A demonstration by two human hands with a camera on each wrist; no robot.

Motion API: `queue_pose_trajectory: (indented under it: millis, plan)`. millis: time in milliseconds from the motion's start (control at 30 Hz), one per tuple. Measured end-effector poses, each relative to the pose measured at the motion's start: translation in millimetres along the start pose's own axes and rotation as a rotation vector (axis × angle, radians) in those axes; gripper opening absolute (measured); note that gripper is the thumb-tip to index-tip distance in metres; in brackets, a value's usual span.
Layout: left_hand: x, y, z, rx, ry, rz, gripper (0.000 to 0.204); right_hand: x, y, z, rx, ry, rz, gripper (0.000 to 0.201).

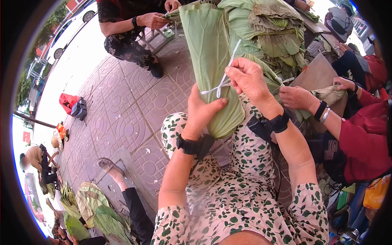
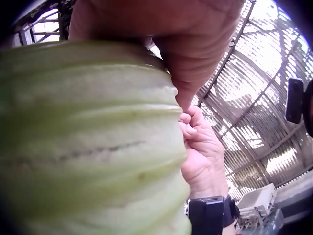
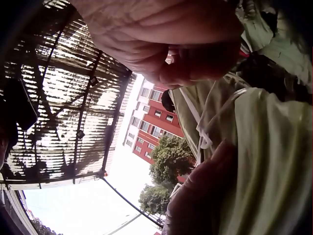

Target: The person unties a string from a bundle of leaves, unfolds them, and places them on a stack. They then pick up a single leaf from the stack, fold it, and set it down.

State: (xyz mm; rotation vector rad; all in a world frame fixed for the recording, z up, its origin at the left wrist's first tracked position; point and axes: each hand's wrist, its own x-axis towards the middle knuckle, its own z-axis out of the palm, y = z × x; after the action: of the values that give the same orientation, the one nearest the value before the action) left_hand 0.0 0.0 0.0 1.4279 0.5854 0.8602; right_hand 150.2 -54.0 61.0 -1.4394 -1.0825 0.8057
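Leaf bundle [image 1: 208,49] within curled left fingers [image 1: 201,109]; closed right fingers [image 1: 250,81] apparently pinch its white tie [image 1: 219,86].

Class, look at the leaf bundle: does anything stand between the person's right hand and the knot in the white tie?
Nothing visible does. The right hand pinches the white tie a little away from the knot. The left hand grips the leaf bundle, its thumb lying below the knot, not in between.
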Motion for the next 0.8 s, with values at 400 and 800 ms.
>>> queue_pose_trajectory:
  millis: [400, 800]
  plan:
    - [3, 0, -3, -0.097, 0.011, -0.062, 0.055, -2, -22, -27, 0.503, 0.126, -0.113, 0.011]
    - [0, 10, -2, -0.142, 0.022, -0.149, 0.05, -10, 22, 0, -0.473, 0.039, -0.469, 0.013]
